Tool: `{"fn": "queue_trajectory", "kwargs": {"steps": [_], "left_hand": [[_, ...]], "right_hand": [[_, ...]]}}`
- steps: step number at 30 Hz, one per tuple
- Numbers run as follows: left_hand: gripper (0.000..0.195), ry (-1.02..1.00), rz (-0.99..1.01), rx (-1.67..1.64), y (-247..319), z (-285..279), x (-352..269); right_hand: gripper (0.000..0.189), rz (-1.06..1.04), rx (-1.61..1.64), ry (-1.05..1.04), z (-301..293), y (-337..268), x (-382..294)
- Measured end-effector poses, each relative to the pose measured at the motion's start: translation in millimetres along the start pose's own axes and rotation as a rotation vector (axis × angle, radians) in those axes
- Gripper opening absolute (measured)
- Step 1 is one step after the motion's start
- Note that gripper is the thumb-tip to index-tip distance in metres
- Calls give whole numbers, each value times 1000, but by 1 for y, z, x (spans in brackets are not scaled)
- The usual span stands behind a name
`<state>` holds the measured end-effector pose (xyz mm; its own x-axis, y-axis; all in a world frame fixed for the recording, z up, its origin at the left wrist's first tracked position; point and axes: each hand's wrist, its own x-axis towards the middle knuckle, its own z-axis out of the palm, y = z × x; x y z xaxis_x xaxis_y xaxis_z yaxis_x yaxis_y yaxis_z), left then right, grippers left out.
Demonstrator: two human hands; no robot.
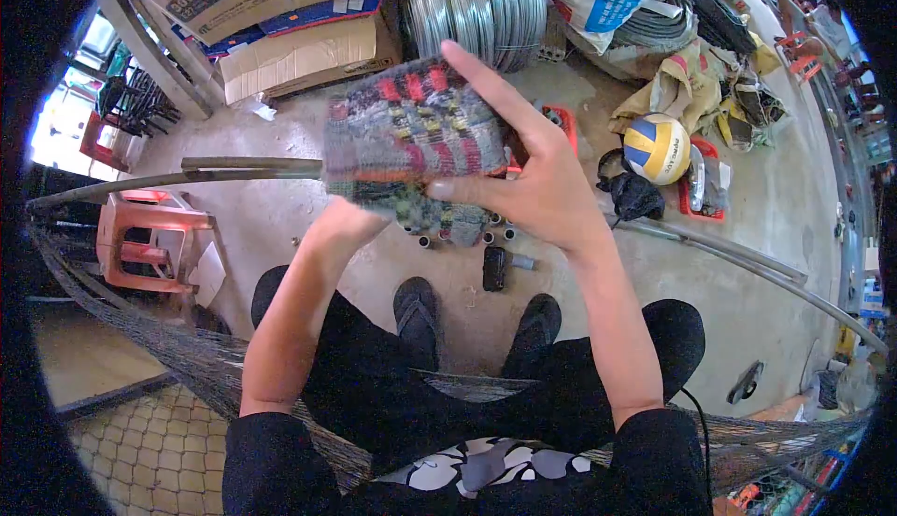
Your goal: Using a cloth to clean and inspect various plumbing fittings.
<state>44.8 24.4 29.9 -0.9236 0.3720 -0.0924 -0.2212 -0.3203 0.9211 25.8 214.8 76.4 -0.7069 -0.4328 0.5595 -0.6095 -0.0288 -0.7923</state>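
A multicoloured knitted item (427, 117), grey with red and yellow blocks, is held up before me, slightly blurred. Along its lower side shows a darker green-and-grey knitted part (441, 211); whether it is a second piece I cannot tell. My right hand (539, 173) grips the right end, thumb across the front and index finger stretched up along the edge. Only the wrist side of my left hand (354, 220) shows; its fingers are hidden behind or inside the knit. Beneath, on the concrete floor, stand several small dark cylinders with pale tops (424, 241), beside a black block-shaped object (494, 269) with a grey cylindrical part.
A net hammock (175, 341) with metal bars surrounds me. Coils of metal wire (469, 12) and cardboard boxes (301, 61) stand ahead. A pink plastic stool (158, 218) is at left; a volleyball (656, 148) and a red basket (703, 211) lie at right.
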Motion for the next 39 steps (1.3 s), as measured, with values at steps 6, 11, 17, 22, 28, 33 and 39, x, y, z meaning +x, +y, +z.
{"fn": "queue_trajectory", "kwargs": {"steps": [6, 11, 17, 22, 28, 33, 39], "left_hand": [[46, -61, 65, 243, 4, -7, -7], [44, -35, 148, 94, 3, -3, -10], [39, -106, -99, 234, 24, 28, 4], [43, 113, -5, -7, 8, 29, 3], [55, -21, 135, -636, 14, 15, 4], [53, 215, 92, -139, 12, 14, 16], [55, 358, -103, -276, 10, 13, 0]], "right_hand": [[85, 120, 103, 24, 1, -1, -4], [58, 175, 266, 28, -2, 2, -2], [31, 358, 476, 352, -4, 1, 1], [49, 95, 41, 138, 2, 3, -3], [45, 51, -249, -52, 10, 28, 37], [58, 38, 76, -177, -20, 39, 27], [97, 525, -904, 27, -173, 166, -39]]}}
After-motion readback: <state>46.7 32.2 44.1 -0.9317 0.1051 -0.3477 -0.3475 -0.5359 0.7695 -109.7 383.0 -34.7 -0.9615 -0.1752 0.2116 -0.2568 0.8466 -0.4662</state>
